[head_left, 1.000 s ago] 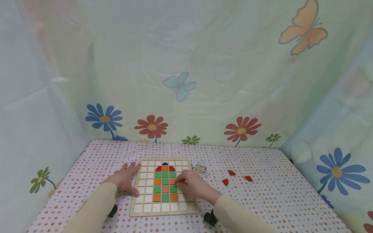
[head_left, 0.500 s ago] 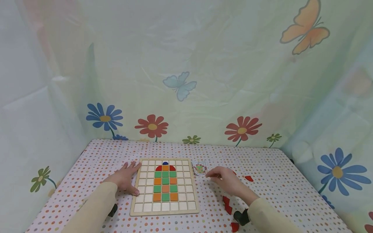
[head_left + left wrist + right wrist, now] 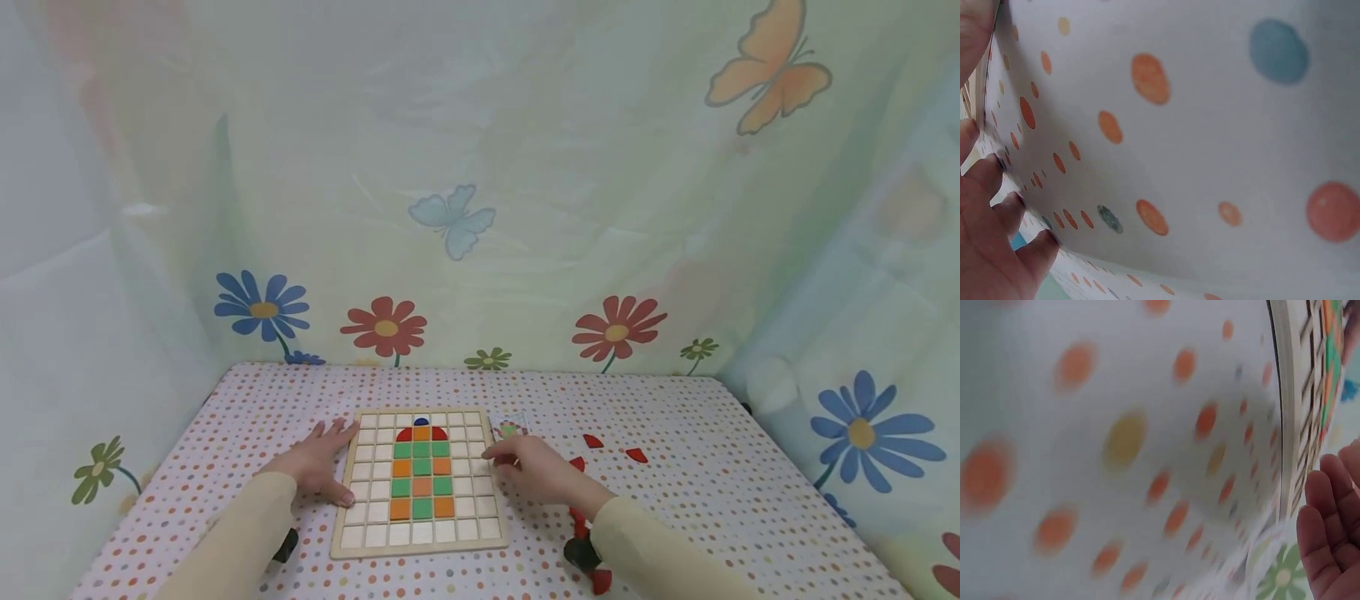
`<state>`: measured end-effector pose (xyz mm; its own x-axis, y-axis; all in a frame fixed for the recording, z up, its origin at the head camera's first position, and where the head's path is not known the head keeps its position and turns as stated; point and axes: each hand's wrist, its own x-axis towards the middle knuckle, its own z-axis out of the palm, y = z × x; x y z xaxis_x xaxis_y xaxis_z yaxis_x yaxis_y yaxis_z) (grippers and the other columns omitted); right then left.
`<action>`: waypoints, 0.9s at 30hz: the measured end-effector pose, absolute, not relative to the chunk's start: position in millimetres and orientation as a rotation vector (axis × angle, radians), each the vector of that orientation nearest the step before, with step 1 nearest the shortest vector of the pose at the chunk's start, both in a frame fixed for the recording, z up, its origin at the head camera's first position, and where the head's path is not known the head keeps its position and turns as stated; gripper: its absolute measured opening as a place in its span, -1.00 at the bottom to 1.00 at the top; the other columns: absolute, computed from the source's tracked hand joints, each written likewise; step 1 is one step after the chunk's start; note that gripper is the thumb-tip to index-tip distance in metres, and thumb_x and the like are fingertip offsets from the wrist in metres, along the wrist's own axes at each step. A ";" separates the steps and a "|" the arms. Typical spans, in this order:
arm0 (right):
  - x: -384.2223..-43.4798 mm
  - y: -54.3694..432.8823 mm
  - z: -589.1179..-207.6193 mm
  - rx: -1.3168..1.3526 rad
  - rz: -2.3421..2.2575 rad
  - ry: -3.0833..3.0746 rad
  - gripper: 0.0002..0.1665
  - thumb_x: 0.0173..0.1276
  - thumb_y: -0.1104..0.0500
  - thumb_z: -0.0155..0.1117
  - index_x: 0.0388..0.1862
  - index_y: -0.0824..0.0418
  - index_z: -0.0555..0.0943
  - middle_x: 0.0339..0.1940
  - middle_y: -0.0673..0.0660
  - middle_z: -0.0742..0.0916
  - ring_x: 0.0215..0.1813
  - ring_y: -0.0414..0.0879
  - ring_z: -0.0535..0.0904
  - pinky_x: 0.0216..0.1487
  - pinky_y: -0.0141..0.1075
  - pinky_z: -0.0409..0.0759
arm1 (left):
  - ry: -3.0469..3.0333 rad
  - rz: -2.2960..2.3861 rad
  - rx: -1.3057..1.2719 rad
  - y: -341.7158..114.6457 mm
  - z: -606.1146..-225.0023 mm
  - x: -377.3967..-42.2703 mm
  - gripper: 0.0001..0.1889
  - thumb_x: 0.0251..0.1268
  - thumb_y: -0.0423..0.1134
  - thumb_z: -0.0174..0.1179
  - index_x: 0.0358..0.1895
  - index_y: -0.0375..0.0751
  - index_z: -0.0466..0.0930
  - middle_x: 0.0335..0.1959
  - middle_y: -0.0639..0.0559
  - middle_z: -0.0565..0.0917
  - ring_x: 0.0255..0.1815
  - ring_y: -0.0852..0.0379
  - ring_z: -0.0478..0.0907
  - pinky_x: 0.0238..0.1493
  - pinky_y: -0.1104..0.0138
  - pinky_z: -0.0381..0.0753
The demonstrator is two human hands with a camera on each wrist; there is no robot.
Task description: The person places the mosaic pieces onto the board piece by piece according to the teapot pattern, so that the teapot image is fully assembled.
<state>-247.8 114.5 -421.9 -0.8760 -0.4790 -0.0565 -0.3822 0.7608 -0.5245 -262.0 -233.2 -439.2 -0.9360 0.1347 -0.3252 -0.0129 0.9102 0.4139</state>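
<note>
A wooden grid board point(image 3: 422, 533) lies flat on the dotted tablecloth point(image 3: 675, 517), between the two hands, with coloured tiles point(image 3: 422, 468) in green and orange filling its middle columns, red curved pieces point(image 3: 405, 434) near the far end and a blue piece point(image 3: 421, 422) above them. The left hand point(image 3: 315, 463) rests at the board's left edge, fingers spread and relaxed, gripping nothing. The right hand point(image 3: 538, 472) is at the right edge, fingertips over the rim and fingers bent; whether anything is pinched between them cannot be told. Half a second ago this hand was farther right, past the printed card point(image 3: 508, 427); now it is beside the board and partly covers the card, while the left hand and the tile pattern look the same. Loose red pieces point(image 3: 637, 455) lie to the right, some partly hidden by the right forearm. The left wrist view shows the left fingertips down on the cloth beside the board; the right wrist view shows the right hand's palm side, its fingers close together, which the head view hides, and the board nearly edge-on.
</note>
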 end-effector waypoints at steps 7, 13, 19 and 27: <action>-252.7 72.9 -430.9 -0.748 -0.648 2.722 -0.61 0.42 0.33 0.31 0.21 0.31 0.68 -0.11 0.09 0.72 -0.24 -0.21 0.45 -0.26 -0.37 0.50 | 2.735 0.595 0.113 -232.4 -441.5 -261.2 0.28 -0.25 -0.03 0.69 0.64 -0.14 0.09 0.68 -0.32 -0.02 0.67 -0.44 -0.21 0.49 -0.45 0.00; -251.9 60.6 -430.8 -0.832 -0.541 2.726 -0.57 0.42 0.29 0.34 0.25 0.33 0.65 -0.06 0.13 0.70 -0.24 -0.24 0.42 -0.30 -0.41 0.48 | 2.737 0.593 0.089 -232.5 -440.3 -262.2 0.28 -0.24 -0.04 0.69 0.64 -0.13 0.09 0.68 -0.30 -0.02 0.68 -0.42 -0.22 0.50 -0.45 -0.02; -250.7 61.7 -427.7 -0.825 -0.558 2.734 -0.58 0.43 0.29 0.32 0.25 0.34 0.65 -0.06 0.14 0.71 -0.26 -0.23 0.41 -0.31 -0.41 0.47 | 2.735 0.591 0.099 -232.9 -439.6 -263.1 0.28 -0.24 -0.03 0.69 0.64 -0.13 0.09 0.68 -0.31 -0.02 0.68 -0.43 -0.22 0.51 -0.44 -0.03; -254.7 93.7 -418.7 -0.714 -0.777 2.802 -0.70 0.49 0.33 0.21 0.13 0.31 0.71 -0.04 0.12 0.76 -0.13 -0.15 0.58 -0.15 -0.28 0.60 | 2.732 0.591 0.083 -231.5 -438.7 -261.5 0.27 -0.22 -0.06 0.69 0.64 -0.13 0.09 0.68 -0.32 -0.03 0.68 -0.43 -0.22 0.52 -0.42 -0.04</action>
